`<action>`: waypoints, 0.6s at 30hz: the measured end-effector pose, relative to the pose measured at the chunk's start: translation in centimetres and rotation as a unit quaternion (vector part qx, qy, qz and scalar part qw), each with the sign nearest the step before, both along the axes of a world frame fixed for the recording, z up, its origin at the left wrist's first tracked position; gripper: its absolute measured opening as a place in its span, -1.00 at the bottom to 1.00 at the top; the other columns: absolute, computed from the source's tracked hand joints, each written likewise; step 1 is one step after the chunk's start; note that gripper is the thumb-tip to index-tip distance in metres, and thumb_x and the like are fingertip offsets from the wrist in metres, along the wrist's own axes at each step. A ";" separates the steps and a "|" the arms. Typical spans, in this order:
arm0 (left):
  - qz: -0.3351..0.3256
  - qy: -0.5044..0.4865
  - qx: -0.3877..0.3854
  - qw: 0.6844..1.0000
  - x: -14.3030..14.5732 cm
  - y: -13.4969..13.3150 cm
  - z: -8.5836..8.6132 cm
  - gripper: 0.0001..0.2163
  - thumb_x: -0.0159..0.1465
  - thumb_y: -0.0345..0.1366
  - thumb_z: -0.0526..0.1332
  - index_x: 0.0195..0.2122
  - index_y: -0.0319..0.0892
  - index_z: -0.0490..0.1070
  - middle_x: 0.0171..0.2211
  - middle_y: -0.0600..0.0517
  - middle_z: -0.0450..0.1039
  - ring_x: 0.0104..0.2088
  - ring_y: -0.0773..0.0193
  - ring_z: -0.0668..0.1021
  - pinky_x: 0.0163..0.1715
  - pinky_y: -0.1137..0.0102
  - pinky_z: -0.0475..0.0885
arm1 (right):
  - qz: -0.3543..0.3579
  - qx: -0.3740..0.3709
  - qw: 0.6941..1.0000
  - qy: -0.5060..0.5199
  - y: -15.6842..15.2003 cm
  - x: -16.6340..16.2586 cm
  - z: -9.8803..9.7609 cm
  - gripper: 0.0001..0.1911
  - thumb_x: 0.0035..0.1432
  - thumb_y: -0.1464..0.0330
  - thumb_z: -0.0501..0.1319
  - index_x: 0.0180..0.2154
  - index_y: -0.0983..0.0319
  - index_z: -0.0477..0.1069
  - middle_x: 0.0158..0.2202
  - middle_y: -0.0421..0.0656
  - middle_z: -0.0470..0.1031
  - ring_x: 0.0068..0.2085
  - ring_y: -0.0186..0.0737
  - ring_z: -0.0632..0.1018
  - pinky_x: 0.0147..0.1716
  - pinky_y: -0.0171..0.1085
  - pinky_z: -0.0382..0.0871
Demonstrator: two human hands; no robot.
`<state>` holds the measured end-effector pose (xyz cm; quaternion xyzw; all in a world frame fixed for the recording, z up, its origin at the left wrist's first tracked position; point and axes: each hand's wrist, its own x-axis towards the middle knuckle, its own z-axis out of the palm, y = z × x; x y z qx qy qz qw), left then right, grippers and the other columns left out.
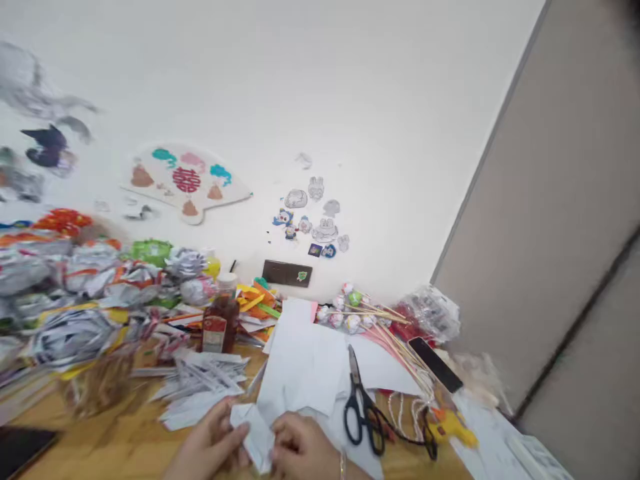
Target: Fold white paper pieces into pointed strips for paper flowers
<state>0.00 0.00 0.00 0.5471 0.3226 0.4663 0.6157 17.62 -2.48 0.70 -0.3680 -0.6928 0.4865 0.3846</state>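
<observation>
A small folded piece of white paper (pixel 254 437) is held between my two hands at the bottom of the head view. My left hand (pixel 213 437) grips its left side, thumb lying over the front. Its right edge is pinched in the curled fingers of my right hand (pixel 303 443). Just behind my left hand lies a pile of folded white paper strips (pixel 207 383). White sheets (pixel 305 360) spread behind my right hand. Black-handled scissors (pixel 361 400) lie on the sheets to the right, blades pointing away from me.
Bundled paper flowers (pixel 75 333) crowd the left, near a bottle of brown liquid (pixel 220 320). Ball-topped sticks (pixel 380 317), a phone (pixel 435 363) and a yellow toy (pixel 453 427) lie right. Another dark phone (pixel 23 447) sits front left. A white wall (pixel 350 100) rises behind the wooden table (pixel 120 443).
</observation>
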 end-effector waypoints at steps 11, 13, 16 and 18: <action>0.001 0.132 0.006 0.991 0.3 -1.4 2.3 -0.64 -0.04 0.06 0.20 -0.58 -0.16 0.21 -0.78 0.24 0.21 -0.77 0.47 0.25 -0.73 0.57 0.12 | -0.108 0.003 0.994 0.015 -0.1 0.6 1.2 -0.92 0.02 0.37 0.10 -0.41 0.26 0.24 -0.65 -0.34 0.19 -0.64 -0.44 0.23 -0.65 -0.47 0.09; -0.014 0.139 0.008 0.990 0.2 -1.5 2.4 -0.66 -0.04 0.01 0.23 -0.55 -0.17 0.24 -0.73 0.22 0.24 -0.73 0.46 0.27 -0.71 0.57 0.13 | -0.112 0.013 0.994 0.007 -0.1 0.6 1.0 -0.91 0.03 0.37 0.12 -0.40 0.27 0.26 -0.65 -0.34 0.19 -0.64 -0.44 0.23 -0.64 -0.46 0.08; -0.039 0.142 0.011 0.989 0.1 -1.7 2.6 -0.69 -0.01 -0.01 0.22 -0.48 -0.18 0.30 -0.65 0.19 0.30 -0.68 0.44 0.30 -0.68 0.55 0.16 | -0.123 0.017 0.992 0.013 -0.1 0.7 0.7 -0.89 0.02 0.36 0.13 -0.39 0.28 0.27 -0.66 -0.35 0.17 -0.64 -0.44 0.22 -0.65 -0.46 0.08; -0.049 0.141 0.003 0.989 0.0 -1.8 2.7 -0.67 0.02 0.03 0.16 -0.46 -0.17 0.33 -0.65 0.17 0.33 -0.68 0.42 0.31 -0.66 0.53 0.18 | -0.119 0.011 0.993 0.026 0.0 0.7 0.6 -0.87 0.04 0.33 0.13 -0.39 0.28 0.27 -0.66 -0.34 0.18 -0.64 -0.44 0.23 -0.65 -0.46 0.09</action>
